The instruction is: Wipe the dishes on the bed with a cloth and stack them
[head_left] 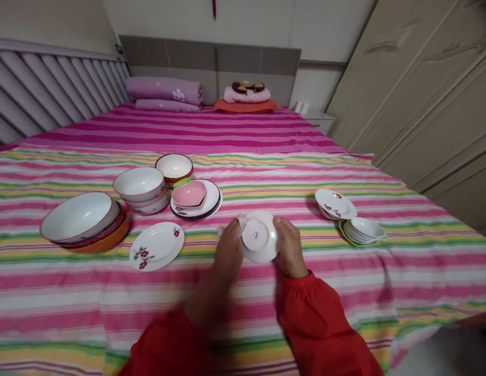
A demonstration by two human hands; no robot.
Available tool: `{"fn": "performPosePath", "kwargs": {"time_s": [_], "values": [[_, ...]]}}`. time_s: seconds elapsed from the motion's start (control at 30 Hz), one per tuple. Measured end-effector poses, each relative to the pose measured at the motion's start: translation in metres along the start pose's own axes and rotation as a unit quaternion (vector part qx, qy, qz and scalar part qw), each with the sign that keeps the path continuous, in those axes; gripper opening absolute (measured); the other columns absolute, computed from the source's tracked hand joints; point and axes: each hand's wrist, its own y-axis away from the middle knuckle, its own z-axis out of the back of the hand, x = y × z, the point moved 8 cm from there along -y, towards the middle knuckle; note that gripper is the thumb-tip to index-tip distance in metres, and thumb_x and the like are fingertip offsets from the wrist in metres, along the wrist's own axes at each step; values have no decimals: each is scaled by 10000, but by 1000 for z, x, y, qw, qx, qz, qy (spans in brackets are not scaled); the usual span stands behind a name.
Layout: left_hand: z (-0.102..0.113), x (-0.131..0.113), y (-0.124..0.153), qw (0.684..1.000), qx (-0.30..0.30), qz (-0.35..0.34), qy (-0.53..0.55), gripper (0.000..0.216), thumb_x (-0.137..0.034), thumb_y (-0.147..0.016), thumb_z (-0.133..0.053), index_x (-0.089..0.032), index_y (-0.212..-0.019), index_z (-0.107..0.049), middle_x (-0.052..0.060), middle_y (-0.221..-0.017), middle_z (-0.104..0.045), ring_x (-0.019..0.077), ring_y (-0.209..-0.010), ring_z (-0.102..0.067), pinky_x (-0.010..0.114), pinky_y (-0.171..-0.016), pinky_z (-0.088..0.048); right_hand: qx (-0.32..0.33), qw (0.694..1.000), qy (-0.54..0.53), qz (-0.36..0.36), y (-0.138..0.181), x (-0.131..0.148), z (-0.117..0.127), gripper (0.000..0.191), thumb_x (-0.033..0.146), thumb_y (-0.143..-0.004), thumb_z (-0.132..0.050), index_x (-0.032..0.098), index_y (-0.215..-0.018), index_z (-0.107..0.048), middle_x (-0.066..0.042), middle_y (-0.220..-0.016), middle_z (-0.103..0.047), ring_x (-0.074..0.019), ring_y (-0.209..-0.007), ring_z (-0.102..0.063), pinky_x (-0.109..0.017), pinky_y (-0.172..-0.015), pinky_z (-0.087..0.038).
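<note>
Between my two hands a small white plate [271, 237] is held above the bedspread, its underside with a round foot ring and a small blue mark facing me. My right hand [292, 245] is closed on the plate's right rim. At the left rim, my left hand [229, 250] is closed on a pale pink cloth [241, 223] pressed against the plate. To the left lies a white oval plate with red flowers [158, 245]. Behind it, a pink heart-shaped dish [189, 194] rests on stacked plates [211, 201].
Stacked bowls stand at left: large ones [80, 216], medium ones [139, 183] and a dark-rimmed one [174, 166]. At right are flowered dishes [334, 202] and a stack of small white dishes [364, 230]. Folded bedding [164, 91] lies by the headboard [196, 60].
</note>
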Motion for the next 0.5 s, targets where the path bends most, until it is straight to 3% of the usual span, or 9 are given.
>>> {"fn": "performPosePath", "kwargs": {"time_s": [0.13, 0.23, 0.37, 0.5], "values": [[-17, -10, 7, 995, 47, -69, -45, 487, -85, -855, -320, -145, -1299, -509, 129, -1314, -566, 232, -1258, -488, 468, -1088, -370, -116, 991, -49, 39, -7, 12, 25, 321, 444, -656, -740, 172, -709, -578, 28, -638, -593, -122, -563, -526, -260, -552, -444], [-28, -25, 13, 986, 95, -129, -42, 516, -76, -869, -306, -174, -1355, -454, 122, -1357, -532, 216, -1306, -439, 466, -1102, -357, -157, 984, -43, 76, -7, 23, 34, 342, 459, -669, -721, 188, -636, -516, 55, -574, -526, -104, -521, -479, -242, -510, -413], [-41, -50, 24, 961, 161, -221, -39, 573, -41, -863, -296, -161, -1421, -349, 127, -1432, -447, 207, -1397, -291, 464, -1126, -328, -92, 995, 4, 40, -7, 13, 19, 333, 496, -694, -686, 195, -675, -544, 40, -584, -544, -121, -528, -480, -254, -505, -412], [-33, -54, 20, 963, 124, -237, -39, 551, -59, -885, -289, -129, -1431, -318, 153, -1444, -422, 209, -1418, -235, 472, -1139, -300, 9, 998, 57, 33, -2, 3, -4, 349, 522, -701, -673, 198, -657, -555, 46, -573, -521, -117, -534, -456, -241, -510, -388]]}}
